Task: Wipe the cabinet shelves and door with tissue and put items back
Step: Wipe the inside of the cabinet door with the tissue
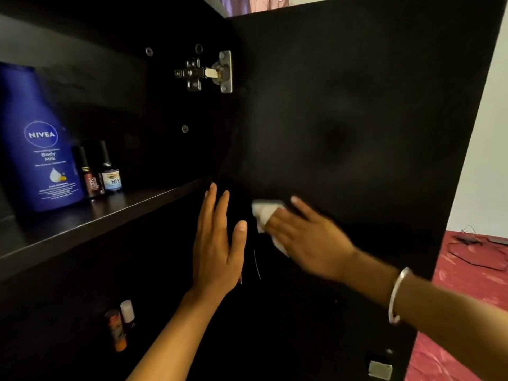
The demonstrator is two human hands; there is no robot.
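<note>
While the right hand [305, 237], blurred, presses a crumpled tissue [265, 215] against the open door [357, 119], the left hand [217, 243] hovers flat, fingers straight; the lower shelf items [121, 323] sink into shadow.

- The picture is dim overall — the dark cabinet door [357, 119] swallows most of the light, showing only faint cloudy smears above the fingers.
- The right hand [308, 240] and the tissue [265, 215] under its fingertips are smeared by motion blur.
- The left hand [217, 243] is sharper, its fingers lit from the front.
- The metal hinge [209, 72], well above the fingertips, catches a small glint.
- The blue bottle [35, 138], far left of the fingers, shows a soft sheen.
- Straight edges bow towards the frame's borders — wide-angle distortion.
- The pale wall [489, 160] beyond the door is brightest.
</note>
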